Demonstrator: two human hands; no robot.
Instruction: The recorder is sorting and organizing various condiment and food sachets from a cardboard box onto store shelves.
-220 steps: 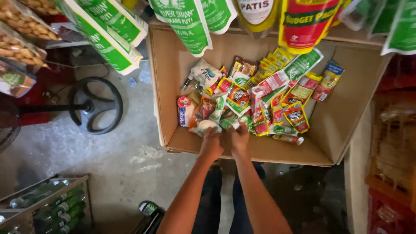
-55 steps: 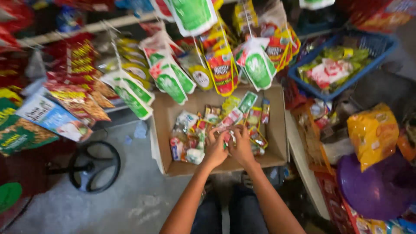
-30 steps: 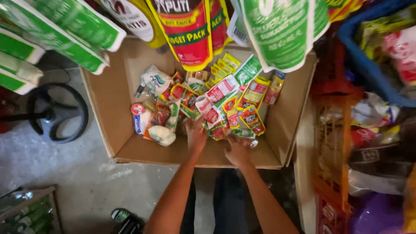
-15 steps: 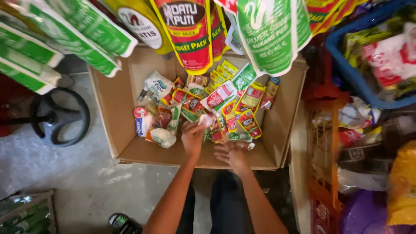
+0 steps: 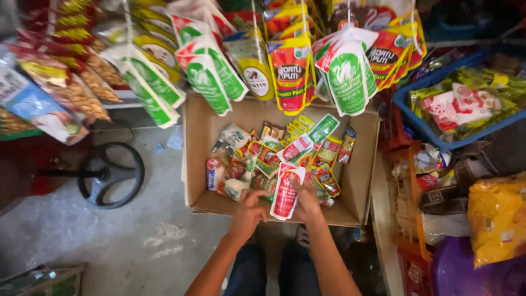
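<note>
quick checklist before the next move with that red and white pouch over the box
1. Grip on the red and white pouch: ok, the right hand holds its right edge, lifted over the box.
2. Left hand placement: ok, its fingers sit by the pouch's lower left corner; contact cannot tell.
3. Cardboard box open and reachable: ok, the flaps are spread and the loose sachets lie in plain sight.
4. Headroom above the box: not ok, the hanging pouches dangle over its far edge.
5. Pouch sealed and undamaged: cannot tell, too small to judge.
6. Floor to the left: not ok, a black fan base stands close to the box.
</note>
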